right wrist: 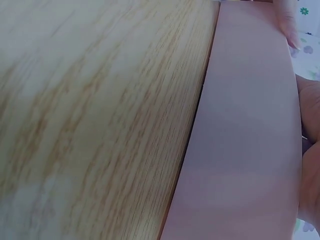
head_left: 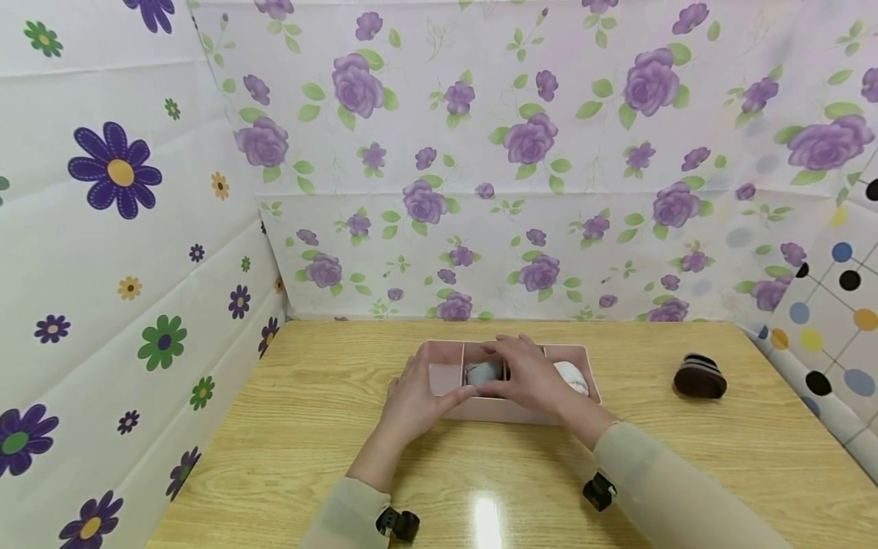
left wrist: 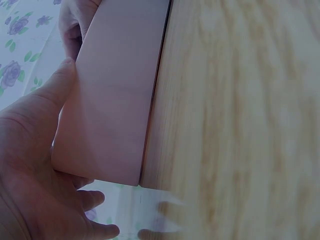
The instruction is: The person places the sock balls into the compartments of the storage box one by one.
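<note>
A long pink box (head_left: pixel 504 410) with divided compartments lies on the table. My left hand (head_left: pixel 414 398) holds its left end, the thumb along the front rim and the fingers round the side. Over the middle of the box is my right hand (head_left: pixel 524 375), its thumb and fingertips spread about a grey rolled cloth bundle (head_left: pixel 483 372), which looks like a sock; whether they pinch it is unclear. A white bundle (head_left: pixel 571 377) sits in the right-end compartment. Both wrist views show the box's front wall (left wrist: pixel 110 95), which hides most of the right hand's fingers (right wrist: pixel 311 105).
On the wooden table (head_left: pixel 309 442), right of the box, lies a dark brown bundle (head_left: pixel 700 377) with a grey striped part. Flower-patterned sheeting (head_left: pixel 425 252) stands along the back and left edges, dotted sheeting (head_left: pixel 833 305) at the right.
</note>
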Motion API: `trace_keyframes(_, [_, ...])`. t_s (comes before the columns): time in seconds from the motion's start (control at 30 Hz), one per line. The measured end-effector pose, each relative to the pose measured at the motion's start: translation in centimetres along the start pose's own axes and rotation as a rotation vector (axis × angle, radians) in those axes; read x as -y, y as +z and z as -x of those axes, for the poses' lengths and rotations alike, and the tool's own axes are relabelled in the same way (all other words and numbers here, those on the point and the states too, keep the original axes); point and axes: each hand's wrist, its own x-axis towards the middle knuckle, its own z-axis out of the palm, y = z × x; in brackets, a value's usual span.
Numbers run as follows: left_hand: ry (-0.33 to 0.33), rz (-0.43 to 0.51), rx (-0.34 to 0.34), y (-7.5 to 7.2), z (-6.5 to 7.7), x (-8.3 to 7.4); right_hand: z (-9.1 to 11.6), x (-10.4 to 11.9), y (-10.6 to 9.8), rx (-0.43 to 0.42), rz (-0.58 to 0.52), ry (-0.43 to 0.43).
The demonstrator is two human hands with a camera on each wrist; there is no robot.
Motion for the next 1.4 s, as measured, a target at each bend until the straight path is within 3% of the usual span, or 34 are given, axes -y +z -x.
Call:
trace_keyframes(0.33, [-0.009,0.002,0.009,0.0,0.1,-0.2,1.5,-0.5,-1.0,-0.016,-0.128,0.053])
trace_keyframes(0.67, [-0.010,0.001,0.005,0.0,0.1,-0.2,2.9,-1.9,-3.5,-0.122,-0.037,0.026])
trace_keyframes(1.4, [-0.012,-0.007,-0.006,0.0,0.0,-0.2,9.1,-7.0,-8.8,-0.154,0.041,0.131])
